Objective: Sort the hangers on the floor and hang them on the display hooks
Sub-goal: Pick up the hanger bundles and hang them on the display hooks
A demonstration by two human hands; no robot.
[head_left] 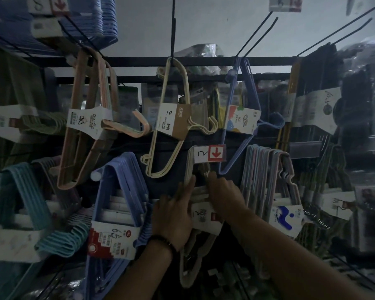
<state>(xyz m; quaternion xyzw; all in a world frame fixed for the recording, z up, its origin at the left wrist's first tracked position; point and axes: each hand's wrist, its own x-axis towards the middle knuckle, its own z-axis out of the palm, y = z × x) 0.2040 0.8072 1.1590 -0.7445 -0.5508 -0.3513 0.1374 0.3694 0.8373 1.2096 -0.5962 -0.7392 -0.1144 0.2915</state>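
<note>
A pale cream bundle of hangers [191,254] with a white paper band hangs in the lower middle of the display, under a price tag [209,153] marked 12 with a red arrow. My left hand [173,215], a dark bead bracelet on its wrist, holds the bundle's left side, index finger stretched up along the wire. My right hand [223,191] grips the top of the same bundle from the right, fingers curled over it near the hook.
Other bundles hang on black hooks all around: blue [119,191] at left, teal [24,204] far left, cream [171,118] above, peach [89,118] upper left, pastel [268,180] at right. A black rail [204,60] crosses the top. The scene is dim.
</note>
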